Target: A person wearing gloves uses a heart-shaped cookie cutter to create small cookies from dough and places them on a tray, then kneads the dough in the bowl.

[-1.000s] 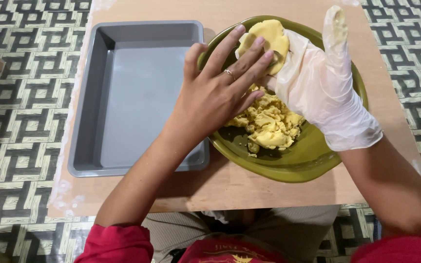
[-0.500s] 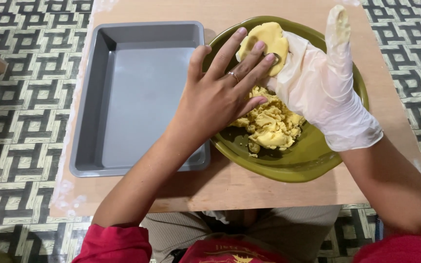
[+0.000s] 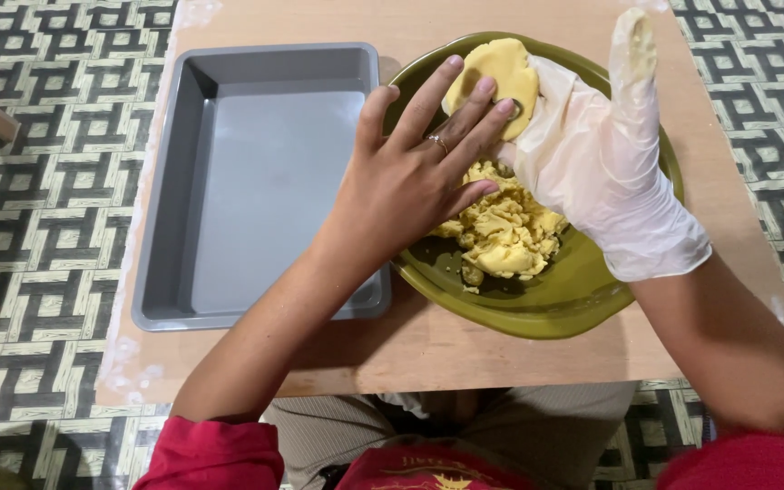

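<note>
**Two hands, one dough disc, one bowl, one tray**

Two red sleeves sit at the bottom edge of the frame, with a grey-trousered lap between them; forearms run up from each corner toward the centre.

One small table, pale wood, square-edged, fills the middle of the frame over a floor of black-and-white geometric tiles. White dusting shows at its lower-left corner.

One bowl, olive green, shallow, right of centre. Its left rim lies just beside the tray's right wall. Inside, low centre: a heap of crumbly yellow dough.

One left hand, bare, a ring on one finger. Fingers spread and stretched toward the upper right, palm down over the bowl's left half; fingertips rest on the disc.

One right hand, in a thin whitish glove, upper right over the bowl. Palm turned up and cupped under the disc; one gloved finger stands straight up toward the top edge, smeared with dough.

One disc, flat, round, pale yellow, upper centre above the bowl's far rim. It lies on the gloved palm, pressed between that palm and the bare fingertips.

One tray, grey, rectangular, deep-walled, left half of the table, touching the bare forearm at its lower-right corner.
</note>
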